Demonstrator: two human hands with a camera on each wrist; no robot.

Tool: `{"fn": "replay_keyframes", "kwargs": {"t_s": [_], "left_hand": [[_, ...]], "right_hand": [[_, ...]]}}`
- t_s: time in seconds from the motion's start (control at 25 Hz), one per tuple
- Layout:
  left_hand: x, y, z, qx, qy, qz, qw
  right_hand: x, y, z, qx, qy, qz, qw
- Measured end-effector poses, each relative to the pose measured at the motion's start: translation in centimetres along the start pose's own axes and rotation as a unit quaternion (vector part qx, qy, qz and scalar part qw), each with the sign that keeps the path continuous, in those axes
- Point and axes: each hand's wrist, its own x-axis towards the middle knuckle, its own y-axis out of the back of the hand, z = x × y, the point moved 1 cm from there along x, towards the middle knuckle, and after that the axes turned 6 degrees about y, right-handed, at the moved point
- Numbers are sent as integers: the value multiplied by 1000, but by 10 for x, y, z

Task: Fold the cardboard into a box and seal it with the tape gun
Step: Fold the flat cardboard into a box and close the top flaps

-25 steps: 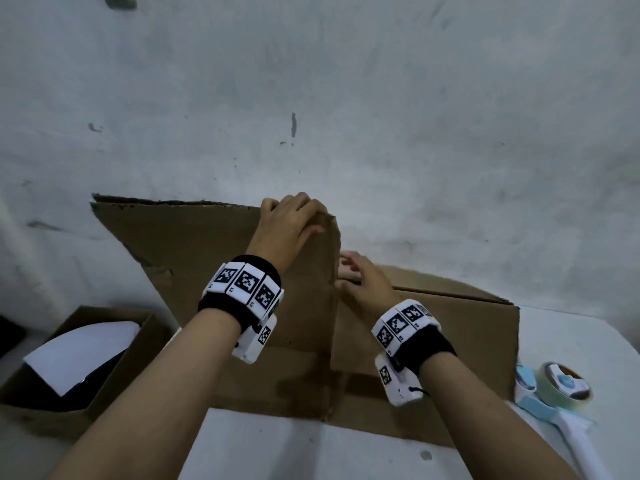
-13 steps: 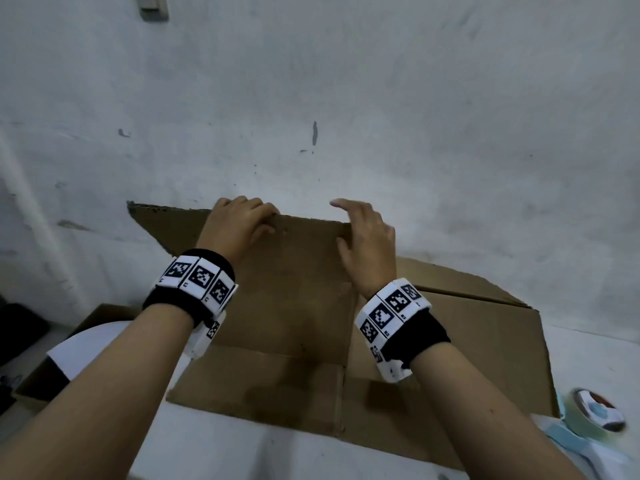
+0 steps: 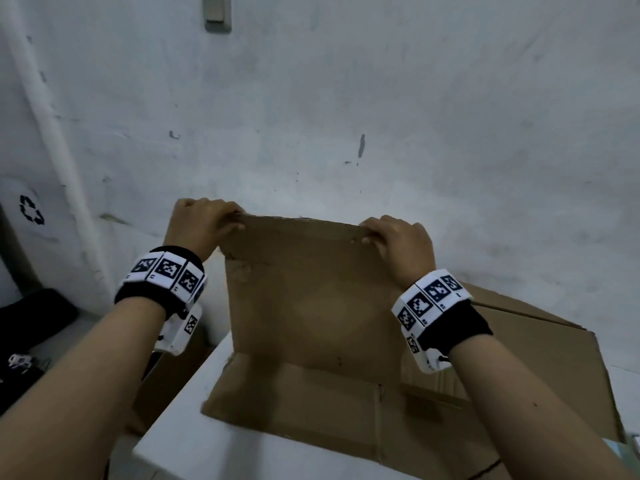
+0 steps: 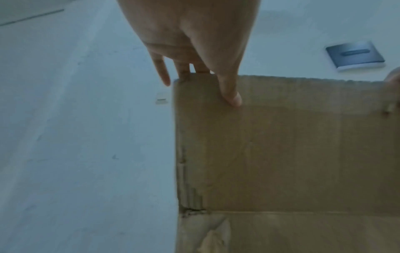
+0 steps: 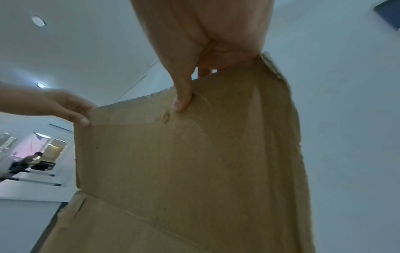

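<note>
- The cardboard (image 3: 311, 306) is held raised over the near left part of the white table (image 3: 194, 445), with one panel stood upright and the lower flaps resting on the tabletop.
- The upper left corner of the upright panel is pinched by the left hand (image 3: 201, 225): the thumb (image 4: 229, 89) is pressed flat on the near face, while the other fingers are curled over the top edge onto the far face.
- The upper right corner is pinched by the right hand (image 3: 401, 244) in the same way, the thumb (image 5: 182, 97) being pressed into the near face, where the board is dented beside it.
- The top edge of the panel is stretched between the two hands, which are set well apart.
- A further part of the cardboard is seen lying behind the right wrist, toward the wall (image 3: 415, 98).
</note>
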Motion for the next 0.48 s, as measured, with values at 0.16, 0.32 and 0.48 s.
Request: {"fn": "replay_keyframes", "kwargs": {"t_s": [0.16,0.32,0.48], "left_hand": [[8,1,-37,-200,58,5,978],[14,-6,-46,-471,132,-35,871],[8,-11,-50,-533,149,-105,826]], "right_hand": [[5,-9,8,1,-5,55,998],[7,-14,9,11,0,124,992],[-9,-29,5,-55,46,210,975]]}}
